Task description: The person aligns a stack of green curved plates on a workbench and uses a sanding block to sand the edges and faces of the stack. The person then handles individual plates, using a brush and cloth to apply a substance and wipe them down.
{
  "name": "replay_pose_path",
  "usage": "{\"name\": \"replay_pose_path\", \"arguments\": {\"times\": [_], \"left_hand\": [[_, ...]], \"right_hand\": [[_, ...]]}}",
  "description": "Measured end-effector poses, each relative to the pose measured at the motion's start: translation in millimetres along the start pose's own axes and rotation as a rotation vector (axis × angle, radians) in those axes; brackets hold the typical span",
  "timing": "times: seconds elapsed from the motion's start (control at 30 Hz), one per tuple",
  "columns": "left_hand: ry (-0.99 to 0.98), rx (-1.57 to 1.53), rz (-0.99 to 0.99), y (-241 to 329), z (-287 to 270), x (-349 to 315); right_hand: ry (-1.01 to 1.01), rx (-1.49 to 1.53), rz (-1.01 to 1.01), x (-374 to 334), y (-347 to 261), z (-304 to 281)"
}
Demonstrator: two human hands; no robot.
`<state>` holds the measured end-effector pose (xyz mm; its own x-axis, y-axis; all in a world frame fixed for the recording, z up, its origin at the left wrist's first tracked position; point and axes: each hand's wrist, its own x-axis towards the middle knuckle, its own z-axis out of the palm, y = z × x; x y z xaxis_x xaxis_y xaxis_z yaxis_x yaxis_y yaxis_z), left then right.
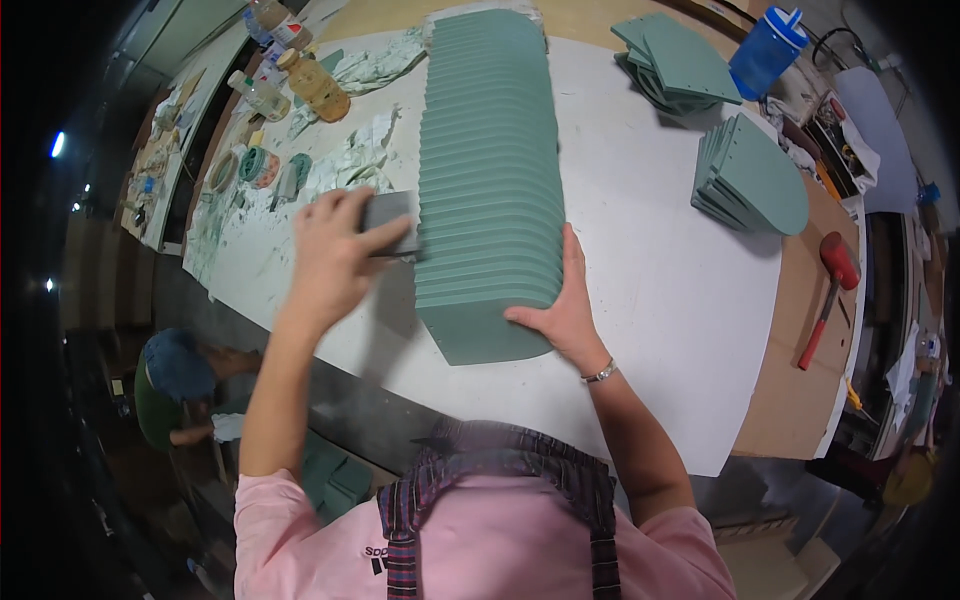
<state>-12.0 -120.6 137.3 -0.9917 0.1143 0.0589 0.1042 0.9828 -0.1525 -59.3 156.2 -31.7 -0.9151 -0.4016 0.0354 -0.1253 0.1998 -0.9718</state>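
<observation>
A long row of green panels (490, 190) with rounded ends, stacked face to face, runs across the white-covered table (660, 320) away from me. My left hand (340, 240) is closed round a flat dark grey block (390, 222) that looks like a sanding block, at the row's left edge. Slight blur on that hand and block leaves it unclear whether they touch. At the row's near right corner, my right hand (565, 310) grips the panels. Its thumb rests over the nearest panel's face and its fingers lie along the curved right side.
Two loose piles of green panels (690, 60) (755, 175) lie to the right. Beyond them are a blue bottle (768, 52) and a red mallet (838, 265). Bottles (315, 87), a paint tub (259, 168) and stained rags (355, 160) stand at left. Another person (180, 380) is at far left.
</observation>
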Motion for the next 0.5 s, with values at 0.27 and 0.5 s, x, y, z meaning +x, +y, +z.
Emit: {"name": "replay_pose_path", "arguments": {"times": [0.27, 0.5], "left_hand": [[0.157, -0.028, 0.110, -19.1, 13.0, 30.1], [0.079, -0.335, 0.255, 23.1, 14.9, 5.7]], "right_hand": [[0.010, 0.039, 0.003, 2.5, -4.4, -3.8], [-0.008, 0.054, 0.000, 1.1, 1.4, -2.6]]}}
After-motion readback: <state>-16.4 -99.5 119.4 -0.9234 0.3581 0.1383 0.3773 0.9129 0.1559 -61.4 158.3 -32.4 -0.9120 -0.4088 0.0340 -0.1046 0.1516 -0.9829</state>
